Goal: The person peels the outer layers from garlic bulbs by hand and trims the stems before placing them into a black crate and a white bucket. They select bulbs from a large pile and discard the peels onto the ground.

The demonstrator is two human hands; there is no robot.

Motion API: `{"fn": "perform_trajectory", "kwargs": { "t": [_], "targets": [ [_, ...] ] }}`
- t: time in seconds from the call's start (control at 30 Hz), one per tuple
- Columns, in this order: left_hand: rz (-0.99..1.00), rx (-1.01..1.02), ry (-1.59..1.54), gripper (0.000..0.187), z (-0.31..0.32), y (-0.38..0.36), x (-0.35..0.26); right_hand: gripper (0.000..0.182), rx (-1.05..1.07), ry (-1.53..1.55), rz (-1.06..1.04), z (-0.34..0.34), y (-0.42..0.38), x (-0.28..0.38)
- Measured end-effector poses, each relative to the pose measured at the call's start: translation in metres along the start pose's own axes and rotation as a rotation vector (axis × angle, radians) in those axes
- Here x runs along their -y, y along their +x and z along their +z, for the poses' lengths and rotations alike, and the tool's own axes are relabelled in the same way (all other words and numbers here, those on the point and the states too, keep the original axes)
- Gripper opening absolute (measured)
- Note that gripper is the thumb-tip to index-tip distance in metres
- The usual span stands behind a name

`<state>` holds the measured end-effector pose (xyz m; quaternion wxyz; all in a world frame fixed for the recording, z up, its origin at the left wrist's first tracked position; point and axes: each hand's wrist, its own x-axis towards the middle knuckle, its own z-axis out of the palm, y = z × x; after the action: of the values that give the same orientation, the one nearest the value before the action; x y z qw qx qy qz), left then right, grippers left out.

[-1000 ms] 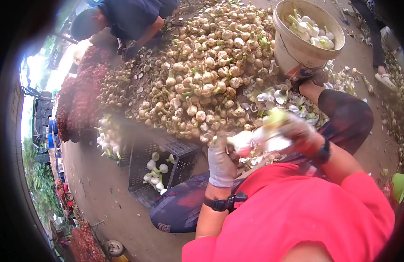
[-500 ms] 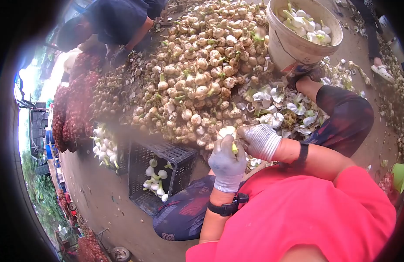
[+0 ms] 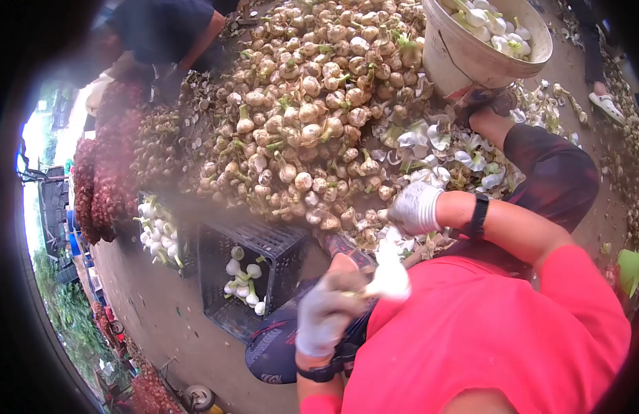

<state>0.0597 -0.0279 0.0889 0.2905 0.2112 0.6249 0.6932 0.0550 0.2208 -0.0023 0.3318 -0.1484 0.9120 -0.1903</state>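
Note:
My left hand (image 3: 326,310), in a pale work glove, is closed round the stem of a garlic bulb (image 3: 388,277). The bulb is white and smeared by motion, pointing right in front of the red shirt. My right hand (image 3: 415,208), also gloved, is apart from the bulb, above it in view. Its fingers curl downward and are partly hidden; what they hold, if anything, cannot be made out. Loose white skins (image 3: 430,148) lie just beyond it. Ahead spreads a large heap of unpeeled garlic (image 3: 299,117).
A black plastic crate (image 3: 212,276) with several clean bulbs stands on its side at left. A white bucket (image 3: 464,65) of clean garlic stands at upper right. Red mesh sacks (image 3: 102,172) lie at far left. Another person (image 3: 164,31) bends over the heap.
My hands have come apart. My left hand has drawn down and left with the garlic bulb, while my right hand has let go of it and shifted slightly up and right.

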Motion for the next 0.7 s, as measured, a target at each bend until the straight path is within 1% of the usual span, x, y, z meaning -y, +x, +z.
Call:
{"fn": "perform_trajectory", "kwargs": {
  "t": [0.03,0.07,0.1,0.13,0.17,0.2,0.23,0.27,0.3,0.33,0.37,0.4,0.43,0.47,0.5,0.53,0.57,0.6,0.63,0.7],
  "targets": [
    [0.057,-0.126,-0.126,0.008,-0.009,-0.009,-0.003,0.023,0.138,-0.036,-0.091,0.004,-0.003,-0.002],
    [0.208,-0.239,-0.167,0.012,-0.025,-0.013,-0.003,0.024,0.256,-0.056,-0.118,0.004,-0.01,-0.004],
    [0.289,-0.377,-0.021,0.02,-0.048,-0.026,-0.005,0.024,0.349,0.048,-0.076,-0.001,-0.018,-0.005],
    [0.38,-0.532,0.234,0.027,-0.081,-0.042,-0.004,0.024,0.424,-0.047,-0.037,0.001,-0.019,-0.014],
    [0.277,-0.755,0.111,0.024,-0.089,-0.052,-0.019,0.024,0.498,-0.143,0.004,0.002,-0.02,-0.027],
    [0.243,-0.708,0.138,0.015,-0.117,-0.064,-0.033,0.024,0.457,-0.186,0.065,0.004,-0.019,-0.04],
    [0.218,-0.802,0.15,0.003,-0.134,-0.072,-0.041,0.024,0.413,-0.226,0.128,0.009,-0.016,-0.055],
    [0.035,-0.783,0.615,0.003,-0.141,-0.074,-0.051,0.02,0.237,-0.241,0.173,0.027,-0.004,-0.074],
    [-0.154,-0.732,1.074,0.006,-0.144,-0.072,-0.059,0.023,0.157,-0.204,0.25,0.032,0.013,-0.083],
    [-0.163,-0.73,1.071,0.006,-0.137,-0.062,-0.06,0.025,-0.029,-0.143,0.25,0.037,0.03,-0.089],
    [-0.14,-0.676,1.078,0.006,-0.124,-0.05,-0.056,0.027,-0.215,-0.08,0.243,0.042,0.051,-0.092],
    [-0.112,-0.624,1.089,0.006,-0.109,-0.035,-0.051,0.031,-0.146,-0.008,0.268,0.043,0.078,-0.094],
    [-0.031,-0.611,1.065,0.005,-0.092,-0.021,-0.038,0.035,-0.082,0.065,0.289,0.046,0.105,-0.097],
    [-0.015,-0.505,0.994,0.006,-0.076,-0.007,-0.024,0.041,-0.048,0.055,0.324,0.064,0.137,-0.104],
    [-0.089,-0.345,0.796,0.004,-0.059,0.007,-0.006,0.049,-0.156,0.052,0.291,0.098,0.17,-0.119],
    [-0.009,-0.106,0.766,0.007,-0.049,0.018,0.022,0.051,-0.179,0.12,0.347,0.103,0.182,-0.121],
    [-0.041,0.14,0.748,0.01,-0.037,0.03,0.049,0.053,-0.195,0.186,0.385,0.108,0.193,-0.119],
    [-0.057,0.303,0.769,0.01,-0.019,0.046,0.06,0.054,-0.176,0.205,0.379,0.104,0.198,-0.118],
    [-0.28,0.293,0.744,0.017,-0.004,0.052,0.083,0.056,-0.15,0.229,0.389,0.097,0.192,-0.114],
    [-0.261,-0.083,0.37,0.036,0.007,0.073,0.12,0.055,-0.09,0.397,0.386,0.065,0.168,-0.096]
  ]
}}
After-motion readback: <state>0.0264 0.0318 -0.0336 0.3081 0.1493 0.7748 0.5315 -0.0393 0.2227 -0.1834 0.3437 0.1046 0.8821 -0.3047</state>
